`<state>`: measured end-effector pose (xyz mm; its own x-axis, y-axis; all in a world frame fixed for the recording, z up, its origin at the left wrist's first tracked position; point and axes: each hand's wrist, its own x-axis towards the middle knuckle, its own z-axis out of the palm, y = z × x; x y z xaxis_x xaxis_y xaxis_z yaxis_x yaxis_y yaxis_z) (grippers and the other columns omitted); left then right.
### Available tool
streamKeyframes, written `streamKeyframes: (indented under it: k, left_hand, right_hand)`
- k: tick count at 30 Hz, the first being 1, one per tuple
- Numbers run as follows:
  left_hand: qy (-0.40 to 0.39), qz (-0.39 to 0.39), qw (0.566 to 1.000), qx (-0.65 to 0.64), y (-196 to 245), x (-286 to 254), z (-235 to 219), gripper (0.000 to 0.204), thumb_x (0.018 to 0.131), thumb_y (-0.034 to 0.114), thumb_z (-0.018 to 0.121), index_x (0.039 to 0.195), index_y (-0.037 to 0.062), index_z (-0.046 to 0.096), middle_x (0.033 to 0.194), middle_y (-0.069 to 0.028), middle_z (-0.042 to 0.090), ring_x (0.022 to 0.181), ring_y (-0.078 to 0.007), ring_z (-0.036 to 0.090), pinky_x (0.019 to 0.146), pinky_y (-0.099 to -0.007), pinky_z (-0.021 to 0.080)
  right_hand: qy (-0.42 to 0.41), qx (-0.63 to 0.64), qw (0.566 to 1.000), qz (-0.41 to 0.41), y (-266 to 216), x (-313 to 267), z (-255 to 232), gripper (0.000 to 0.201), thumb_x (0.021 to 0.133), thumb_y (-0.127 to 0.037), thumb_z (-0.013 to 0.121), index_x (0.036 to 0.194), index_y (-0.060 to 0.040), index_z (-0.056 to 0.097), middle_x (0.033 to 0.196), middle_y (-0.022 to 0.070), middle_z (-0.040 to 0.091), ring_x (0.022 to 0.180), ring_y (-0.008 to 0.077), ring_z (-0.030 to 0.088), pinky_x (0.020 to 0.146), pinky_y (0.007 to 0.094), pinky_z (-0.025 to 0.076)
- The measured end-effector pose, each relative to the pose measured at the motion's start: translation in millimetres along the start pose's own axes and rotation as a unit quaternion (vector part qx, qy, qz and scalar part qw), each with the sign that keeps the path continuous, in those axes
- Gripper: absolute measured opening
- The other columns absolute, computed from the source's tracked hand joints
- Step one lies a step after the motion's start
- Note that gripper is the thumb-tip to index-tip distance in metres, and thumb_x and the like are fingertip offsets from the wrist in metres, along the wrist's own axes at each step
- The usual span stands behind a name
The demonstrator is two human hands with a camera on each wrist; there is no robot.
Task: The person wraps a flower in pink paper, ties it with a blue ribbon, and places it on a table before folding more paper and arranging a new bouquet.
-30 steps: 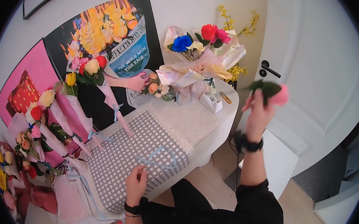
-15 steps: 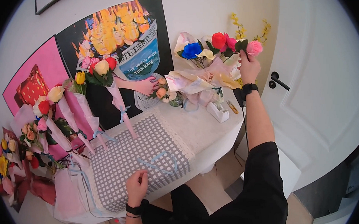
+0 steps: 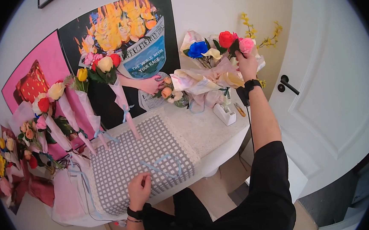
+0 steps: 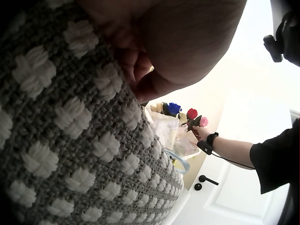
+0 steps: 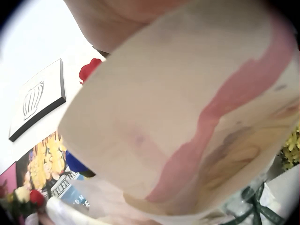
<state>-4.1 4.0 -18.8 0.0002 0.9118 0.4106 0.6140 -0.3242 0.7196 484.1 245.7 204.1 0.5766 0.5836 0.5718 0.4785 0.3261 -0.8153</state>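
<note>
My right hand [image 3: 248, 66] pinches a pink rose [image 3: 246, 45] just below its bloom, at the right side of a paper-wrapped bouquet [image 3: 187, 80]. A red rose [image 3: 226, 39], a blue rose [image 3: 197, 49] and a cream calla lily [image 3: 213, 53] stand in that bouquet. The pink rose's lower stem is hidden behind the hand and wrapping. In the right wrist view, pale wrapping paper [image 5: 140, 117] fills most of the picture below the hand. My left hand [image 3: 140, 189] rests on the grey-and-white checked cloth [image 3: 120, 170], fingers loosely curled and holding nothing, near a loop of light-blue ribbon [image 3: 159, 171].
A white tape dispenser [image 3: 224, 115] and an orange-handled tool [image 3: 239, 110] lie by the bouquet's base. Several flowers in pink wrapping [image 3: 82, 112] lean along the table's left side. A small glass vase [image 3: 182, 101] holds peach flowers. The door [image 3: 332, 82] stands at right.
My right hand has carried the pink rose leftward from beside the door to the bouquet, now close beside the red rose. My left hand has stayed on the checked cloth.
</note>
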Motion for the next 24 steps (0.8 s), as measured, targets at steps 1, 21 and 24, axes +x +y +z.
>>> streamKeyframes:
  k: [1, 21, 24]
  left_hand:
    - [0.000, 0.003, 1.000, 0.002, 1, 0, -1, 0.012, 0.091, 0.011, 0.063, 0.096, 0.0026, 0.071, 0.066, -0.0047, 0.063, 0.059, -0.0106, 0.057, 0.056, -0.0262, 0.044]
    - [0.009, 0.017, 1.000, 0.016, 6, 1, -2, 0.006, 0.089, 0.009, 0.066, 0.091, 0.0053, 0.069, 0.072, -0.0097, 0.064, 0.062, -0.0225, 0.062, 0.057, -0.0336, 0.048]
    - [0.009, 0.028, 0.999, 0.014, 10, 2, -3, 0.006, 0.088, 0.008, 0.065, 0.091, 0.0052, 0.069, 0.073, -0.0093, 0.064, 0.063, -0.0230, 0.061, 0.058, -0.0340, 0.048]
  right_hand:
    - [-0.003, -0.001, 1.000, -0.001, -1, 2, 1, 0.033, 0.088, -0.032, 0.071, 0.095, 0.0005, 0.073, 0.074, 0.0053, 0.068, 0.060, 0.0127, 0.063, 0.048, 0.0302, 0.054]
    - [-0.007, -0.038, 0.999, -0.028, -27, 25, 1, 0.028, 0.090, -0.025, 0.065, 0.103, -0.0023, 0.073, 0.070, 0.0079, 0.068, 0.054, 0.0189, 0.064, 0.047, 0.0321, 0.054]
    - [-0.008, 0.005, 1.000, 0.012, -41, 29, -2, 0.028, 0.091, -0.026, 0.065, 0.105, -0.0032, 0.073, 0.070, 0.0049, 0.067, 0.054, 0.0145, 0.062, 0.047, 0.0311, 0.055]
